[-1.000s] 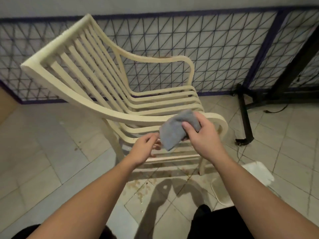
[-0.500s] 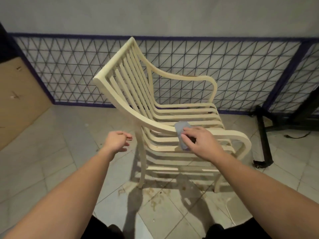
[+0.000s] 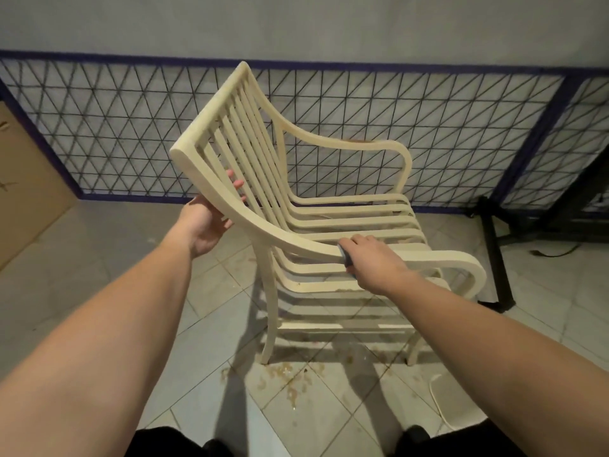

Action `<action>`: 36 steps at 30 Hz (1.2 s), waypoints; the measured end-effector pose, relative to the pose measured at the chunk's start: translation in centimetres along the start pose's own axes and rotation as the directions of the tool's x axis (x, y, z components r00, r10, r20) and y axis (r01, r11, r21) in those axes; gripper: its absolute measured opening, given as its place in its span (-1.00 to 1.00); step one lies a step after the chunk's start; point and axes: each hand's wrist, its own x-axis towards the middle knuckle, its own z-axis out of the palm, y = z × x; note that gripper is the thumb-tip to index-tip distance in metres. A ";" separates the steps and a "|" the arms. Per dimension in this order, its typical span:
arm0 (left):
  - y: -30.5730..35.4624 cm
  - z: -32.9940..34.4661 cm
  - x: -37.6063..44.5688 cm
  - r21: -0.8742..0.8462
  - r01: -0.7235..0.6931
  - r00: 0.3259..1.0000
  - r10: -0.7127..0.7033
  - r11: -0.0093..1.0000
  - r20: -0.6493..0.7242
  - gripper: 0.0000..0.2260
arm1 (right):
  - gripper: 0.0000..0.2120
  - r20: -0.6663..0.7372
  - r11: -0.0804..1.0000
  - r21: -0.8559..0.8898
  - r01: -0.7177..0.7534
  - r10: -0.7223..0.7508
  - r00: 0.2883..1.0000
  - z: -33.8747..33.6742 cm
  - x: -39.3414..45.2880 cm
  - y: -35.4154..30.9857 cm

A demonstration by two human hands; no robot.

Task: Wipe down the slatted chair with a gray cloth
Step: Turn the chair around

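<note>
Left hand (image 3: 206, 225) grips chair (image 3: 296, 199) backrest frame, fingers curled behind slats, prob. to steady it. Right hand (image 3: 372, 262) clamps gray cloth (image 3: 345, 257) round the near armrest, wiping there.

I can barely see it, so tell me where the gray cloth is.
The gray cloth is right of centre in the head view, mostly hidden under the right hand, pressed against the near armrest of the slatted chair.

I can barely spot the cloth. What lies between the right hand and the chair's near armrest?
The gray cloth, pressed under the right hand against the armrest; the head view shows only its edge.
</note>
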 end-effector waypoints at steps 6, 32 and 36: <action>0.0 0.4 0.1 -0.057 -0.014 1.000 0.013 0.998 -0.023 -0.72 | -0.76 -0.054 0.998 -0.045 0.046 -0.049 0.997 0.4 -0.2 0.2; -4.0 8.3 -4.8 0.016 -0.011 0.990 0.008 1.000 0.138 -0.81 | -0.71 -0.095 0.995 -0.059 -0.085 0.079 0.992 -1.0 -3.4 10.6; -4.1 8.4 -5.1 0.107 -0.040 0.990 0.025 0.994 0.136 -0.73 | -0.71 -0.124 0.997 -0.014 -0.079 0.077 0.989 -1.6 -3.7 11.0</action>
